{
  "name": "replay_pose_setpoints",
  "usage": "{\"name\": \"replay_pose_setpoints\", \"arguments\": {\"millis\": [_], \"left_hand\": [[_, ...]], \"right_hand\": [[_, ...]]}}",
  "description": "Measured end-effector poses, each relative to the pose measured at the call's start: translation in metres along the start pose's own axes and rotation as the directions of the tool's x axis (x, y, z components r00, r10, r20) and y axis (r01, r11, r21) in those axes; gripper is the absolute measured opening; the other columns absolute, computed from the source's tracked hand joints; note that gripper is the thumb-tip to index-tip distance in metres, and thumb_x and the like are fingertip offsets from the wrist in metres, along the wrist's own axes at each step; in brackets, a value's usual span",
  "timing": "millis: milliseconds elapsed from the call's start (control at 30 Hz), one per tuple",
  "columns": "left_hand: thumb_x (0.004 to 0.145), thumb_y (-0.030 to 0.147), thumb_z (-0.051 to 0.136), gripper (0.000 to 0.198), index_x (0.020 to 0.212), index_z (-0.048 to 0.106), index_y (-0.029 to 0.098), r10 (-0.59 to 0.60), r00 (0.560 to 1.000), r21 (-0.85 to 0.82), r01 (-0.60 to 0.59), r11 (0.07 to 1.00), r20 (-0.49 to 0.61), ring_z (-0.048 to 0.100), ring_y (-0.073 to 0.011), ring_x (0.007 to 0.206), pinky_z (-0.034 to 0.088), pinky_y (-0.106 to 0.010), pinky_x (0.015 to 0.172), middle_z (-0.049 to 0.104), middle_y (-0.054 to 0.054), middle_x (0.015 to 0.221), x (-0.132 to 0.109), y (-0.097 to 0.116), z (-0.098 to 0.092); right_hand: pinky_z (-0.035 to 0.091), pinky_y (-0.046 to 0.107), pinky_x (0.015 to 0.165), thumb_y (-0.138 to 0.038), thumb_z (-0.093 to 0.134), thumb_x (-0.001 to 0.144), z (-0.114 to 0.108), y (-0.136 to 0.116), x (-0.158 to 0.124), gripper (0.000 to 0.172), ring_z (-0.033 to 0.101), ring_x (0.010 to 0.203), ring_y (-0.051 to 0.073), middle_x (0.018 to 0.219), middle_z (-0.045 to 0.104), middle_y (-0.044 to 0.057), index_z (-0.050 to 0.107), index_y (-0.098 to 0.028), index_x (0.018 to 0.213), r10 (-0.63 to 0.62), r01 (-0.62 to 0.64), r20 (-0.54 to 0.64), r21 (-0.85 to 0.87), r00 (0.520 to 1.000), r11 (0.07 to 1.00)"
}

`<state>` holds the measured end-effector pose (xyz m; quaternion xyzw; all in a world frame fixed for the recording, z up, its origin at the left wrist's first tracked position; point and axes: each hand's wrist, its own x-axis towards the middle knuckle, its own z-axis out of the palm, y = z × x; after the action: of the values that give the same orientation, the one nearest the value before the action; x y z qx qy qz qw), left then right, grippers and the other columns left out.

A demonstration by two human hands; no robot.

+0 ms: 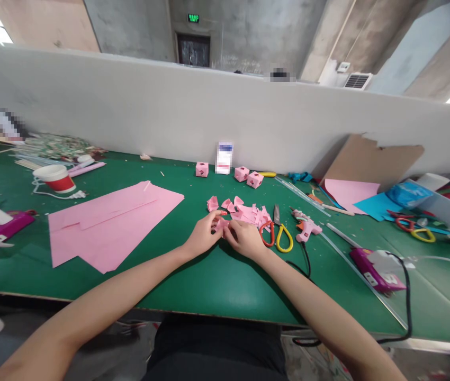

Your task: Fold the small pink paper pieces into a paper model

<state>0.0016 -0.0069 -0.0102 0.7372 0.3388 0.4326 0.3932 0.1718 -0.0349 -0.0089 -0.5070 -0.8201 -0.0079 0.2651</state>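
Between my two hands, low over the green table (205, 286), is a small pink paper piece (220, 226). My left hand (206, 233) curls round its left side, fingers bent. From the right, my right hand (245, 238) pinches the same piece; the fingers partly hide it. Just beyond my hands lie loose pink paper scraps (251, 214) and a few folded pink pieces (212, 203). Scissors (284, 238) with one red and one yellow handle loop rest right of my right hand. Beside them lies a pink glue gun (308, 226).
Large pink paper sheets (117, 227) spread to the left, near a red and white cup (60, 179). Pink paper cubes (201, 169) stand along the grey partition (149, 116). At right are a purple power strip (376, 272), its black cable, clear glue sticks and cardboard (368, 161).
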Motion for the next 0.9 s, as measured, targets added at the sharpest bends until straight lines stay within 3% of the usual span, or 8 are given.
{"name": "replay_pose_setpoints", "arguments": {"millis": [133,300,600,667,767,833,900], "left_hand": [[0.084,0.018,0.058,0.032,0.116,0.053,0.017,-0.002,0.999,0.000,0.002,1.000,-0.039,0.069,-0.0169,0.090,0.057,-0.029,0.079,0.067,-0.009,0.105,0.0013,0.0016,-0.0012],[0.083,0.016,0.058,0.034,0.116,0.052,0.016,-0.010,0.998,-0.023,0.009,1.000,-0.070,0.068,-0.0184,0.095,0.057,-0.032,0.083,0.066,-0.011,0.109,0.0015,0.0013,-0.0017],[0.083,0.016,0.058,0.034,0.117,0.052,0.017,-0.012,0.997,-0.035,0.009,0.999,-0.077,0.067,-0.0188,0.101,0.056,-0.032,0.087,0.064,-0.010,0.113,0.0022,-0.0042,-0.0019],[0.084,0.019,0.059,0.034,0.117,0.051,0.017,-0.025,0.998,-0.051,0.021,0.998,-0.066,0.067,-0.0188,0.098,0.056,-0.032,0.085,0.065,-0.010,0.109,0.0023,-0.0041,-0.0015],[0.084,0.018,0.059,0.036,0.118,0.050,0.017,-0.035,0.999,-0.070,0.034,0.997,-0.016,0.068,-0.0181,0.094,0.057,-0.031,0.082,0.065,-0.009,0.107,0.0014,-0.0024,-0.0005],[0.084,0.017,0.058,0.037,0.119,0.049,0.018,-0.035,0.999,-0.087,0.037,0.996,0.024,0.068,-0.0177,0.094,0.057,-0.031,0.082,0.064,-0.009,0.108,0.0004,-0.0011,0.0004],[0.084,0.016,0.058,0.038,0.121,0.047,0.018,-0.040,0.998,-0.111,0.045,0.993,0.049,0.068,-0.0173,0.093,0.057,-0.031,0.081,0.062,-0.009,0.109,-0.0002,-0.0007,0.0013]], "right_hand": [[0.027,0.024,0.053,-0.029,0.040,0.098,0.0025,-0.0030,-0.0005,0.027,0.051,0.055,0.013,0.067,0.061,0.003,0.054,-0.019,0.078,0.042,-0.051,0.054,0.165,0.998,0.985],[0.029,0.024,0.053,-0.031,0.039,0.099,0.0073,-0.0041,-0.0005,0.029,0.050,0.053,0.013,0.062,0.057,0.001,0.050,-0.020,0.075,0.113,-0.117,0.032,0.233,0.993,0.965],[0.035,0.024,0.055,-0.033,0.037,0.100,0.0088,-0.0057,-0.0006,0.031,0.052,0.056,0.014,0.065,0.058,0.001,0.050,-0.020,0.075,0.085,-0.089,0.027,0.398,0.996,0.913],[0.038,0.025,0.057,-0.035,0.039,0.100,0.0082,-0.0058,-0.0007,0.027,0.055,0.060,0.015,0.070,0.061,0.001,0.053,-0.020,0.082,0.133,-0.119,-0.006,0.406,0.991,0.906],[0.044,0.026,0.060,-0.036,0.050,0.096,0.0049,-0.0049,-0.0002,0.020,0.059,0.066,0.016,0.087,0.065,0.005,0.055,-0.019,0.107,0.180,-0.113,-0.116,0.434,0.977,0.894],[0.047,0.028,0.064,-0.032,0.054,0.093,0.0018,-0.0036,0.0003,0.026,0.061,0.072,0.017,0.096,0.065,0.006,0.054,-0.020,0.116,0.141,-0.054,-0.170,0.437,0.975,0.898],[0.049,0.029,0.069,-0.026,0.054,0.093,-0.0008,-0.0020,0.0008,0.019,0.061,0.078,0.018,0.096,0.065,0.006,0.059,-0.021,0.110,0.071,0.019,-0.197,0.419,0.978,0.908]]}}
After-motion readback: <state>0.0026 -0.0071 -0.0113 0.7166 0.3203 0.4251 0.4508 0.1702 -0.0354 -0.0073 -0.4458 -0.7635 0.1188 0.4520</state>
